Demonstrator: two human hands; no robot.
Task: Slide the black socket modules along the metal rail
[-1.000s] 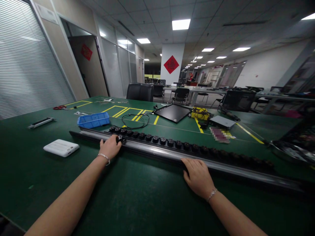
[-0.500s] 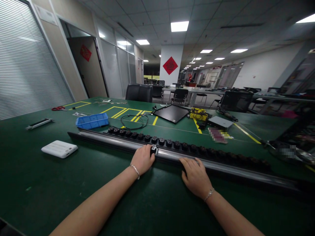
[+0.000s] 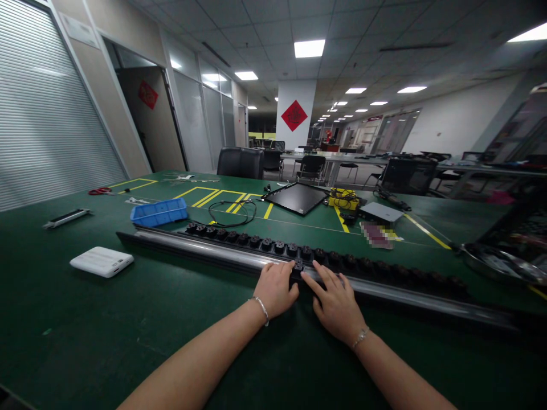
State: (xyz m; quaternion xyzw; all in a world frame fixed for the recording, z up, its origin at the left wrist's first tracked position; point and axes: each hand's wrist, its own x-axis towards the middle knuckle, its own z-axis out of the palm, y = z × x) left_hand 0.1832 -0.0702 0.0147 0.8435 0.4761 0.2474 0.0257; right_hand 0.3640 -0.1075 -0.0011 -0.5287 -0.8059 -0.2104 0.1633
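A long black rail with a shiny silver channel runs across the table in front of me. Set on the channel is a small black socket module, which my left hand grips from its left side, fingers behind and thumb low at the front. My right hand lies with fingers stretched and apart over the rail, its index fingertip at the module's right side. Directly behind the rail stands a row of similar black socket modules with round faces. The undersides of both hands are hidden.
A white power bank lies left of the rail, near a blue plastic bin. Farther back are a black cable loop, a dark flat panel, a yellow object wrapped in cable, a grey box and red scissors.
My left hand has slid right along the rail with the small module, bringing it up to my right hand. The right hand's fingers have spread a little and shifted toward the module.
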